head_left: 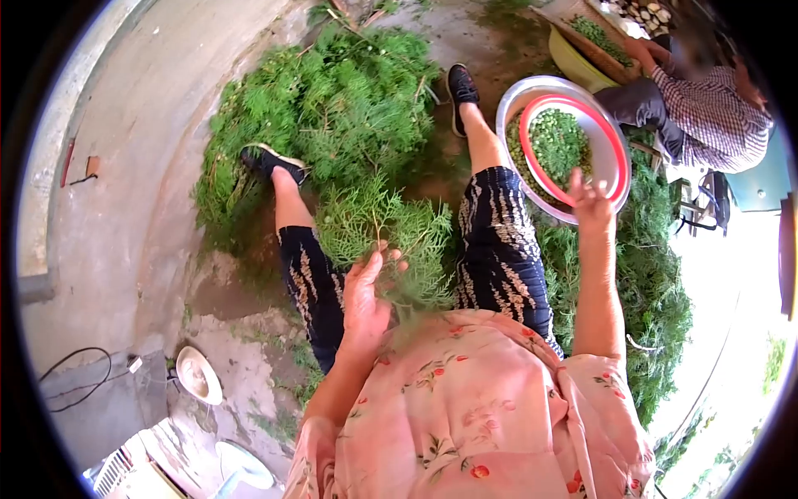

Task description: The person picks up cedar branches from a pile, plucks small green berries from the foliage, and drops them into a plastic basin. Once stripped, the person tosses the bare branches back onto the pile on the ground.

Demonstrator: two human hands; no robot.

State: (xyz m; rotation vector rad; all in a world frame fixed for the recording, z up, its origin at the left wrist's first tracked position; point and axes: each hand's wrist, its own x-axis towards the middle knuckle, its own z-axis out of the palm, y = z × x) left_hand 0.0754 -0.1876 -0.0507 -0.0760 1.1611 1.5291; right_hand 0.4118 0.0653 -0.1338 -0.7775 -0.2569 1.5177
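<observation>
My left hand is closed on a green leafy sprig, which spreads out between my knees. My right hand is raised at the near edge of a red-rimmed basin, its fingers apart with nothing seen in them. Small green pieces lie in that basin, which sits inside a larger silver basin holding more green pieces. Beyond my feet is a big pile of green branches.
At the upper right a co-worker in a checked shirt sits by a woven tray and a yellow-green basin. More branches lie right of my leg. A white bowl and a cable are at lower left.
</observation>
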